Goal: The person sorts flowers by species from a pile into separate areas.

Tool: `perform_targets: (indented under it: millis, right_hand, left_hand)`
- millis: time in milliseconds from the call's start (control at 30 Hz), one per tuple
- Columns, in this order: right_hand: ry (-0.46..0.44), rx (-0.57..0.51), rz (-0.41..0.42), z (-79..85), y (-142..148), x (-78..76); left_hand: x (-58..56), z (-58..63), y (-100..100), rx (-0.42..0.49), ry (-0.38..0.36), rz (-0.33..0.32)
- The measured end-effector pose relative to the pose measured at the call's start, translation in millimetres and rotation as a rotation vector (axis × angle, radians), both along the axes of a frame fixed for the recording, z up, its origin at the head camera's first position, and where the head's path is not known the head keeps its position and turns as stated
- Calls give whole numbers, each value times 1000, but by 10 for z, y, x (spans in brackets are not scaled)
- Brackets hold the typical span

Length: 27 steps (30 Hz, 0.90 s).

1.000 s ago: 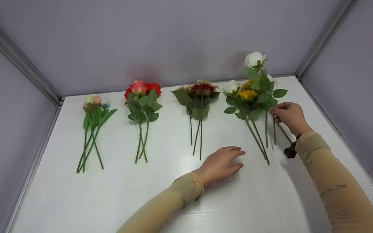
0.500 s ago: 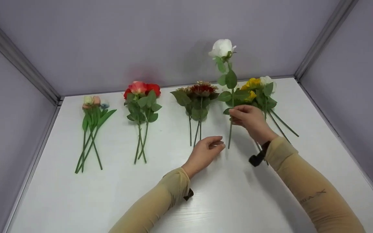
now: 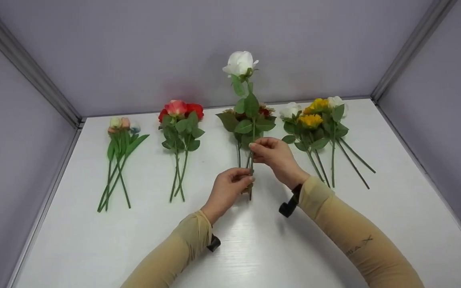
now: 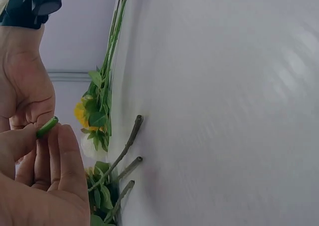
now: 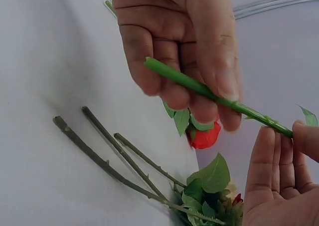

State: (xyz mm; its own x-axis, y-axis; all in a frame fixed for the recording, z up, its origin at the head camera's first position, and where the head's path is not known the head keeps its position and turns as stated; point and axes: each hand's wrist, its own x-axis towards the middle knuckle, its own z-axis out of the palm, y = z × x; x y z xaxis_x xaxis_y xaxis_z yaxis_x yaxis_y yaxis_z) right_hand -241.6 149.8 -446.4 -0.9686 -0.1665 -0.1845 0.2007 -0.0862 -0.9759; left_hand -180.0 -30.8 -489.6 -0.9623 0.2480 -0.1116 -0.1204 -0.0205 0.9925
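Observation:
A white rose point(image 3: 240, 63) stands upright on its long leafy stem in front of the middle bunch. My right hand point(image 3: 276, 158) pinches the stem below the leaves. Lower down, my left hand point(image 3: 228, 190) pinches the same stem close to its cut end, thumb against fingers. In the right wrist view the green stem point(image 5: 179, 78) runs between both hands, its tip sticking out past the left hand. Behind the rose lies a bunch of dark red and tan flowers point(image 3: 227, 121), partly covered by it; its brown stems point(image 5: 104, 163) point toward me.
On the white table point(image 3: 74, 240) lie pastel tulips point(image 3: 120, 126) at the left and red and pink roses point(image 3: 176, 108) beside them. At the right are yellow flowers point(image 3: 310, 120) with white roses point(image 3: 291, 110). Grey walls point(image 3: 134, 48) enclose the table's back and sides.
My right hand has lifted the white rose from the right bunch and carried it left to the middle. My left hand, earlier free and open, has moved left and now grips the stem's lower end.

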Motion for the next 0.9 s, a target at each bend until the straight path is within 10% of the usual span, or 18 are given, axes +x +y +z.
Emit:
perform_targets:
  millis: [500, 900]
  right_hand:
    - [-53, -45, 55, -10, -99, 40]
    - [-38, -32, 63, -33, -309, 45]
  left_hand:
    - [209, -11, -199, -114, -27, -36]
    - [143, -39, -364, -207, -7, 5]
